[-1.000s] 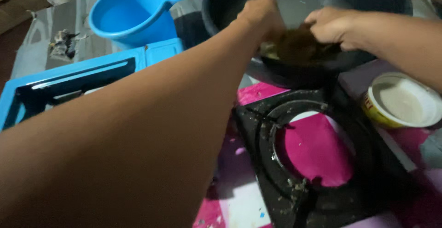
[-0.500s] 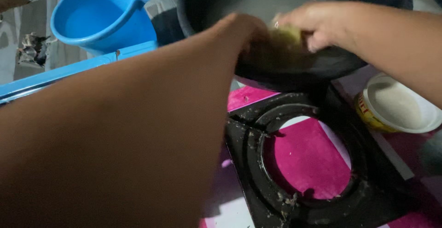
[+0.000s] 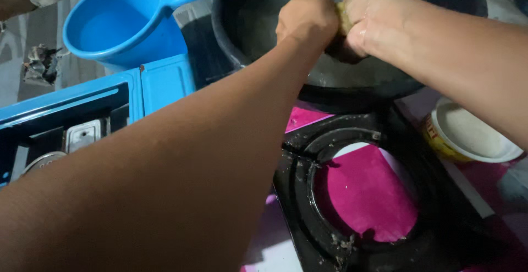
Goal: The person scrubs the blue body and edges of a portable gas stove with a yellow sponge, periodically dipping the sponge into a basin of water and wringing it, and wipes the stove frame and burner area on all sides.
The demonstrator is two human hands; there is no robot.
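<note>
One package was in view — a round tub [image 3: 467,137] at the right edge, lying just right of the black burner frame [image 3: 385,195] on the pink patterned cover. Its side wall was yellow, with a printed label in red showing on the strip facing the camera; the print was too blurred and cut off to make out. The wide top was white and pale, either a lid or a pale filling — which one could not be told. A forearm crossed above the tub and hid its upper right part. No signs or screens showed anywhere else in the picture.
</note>
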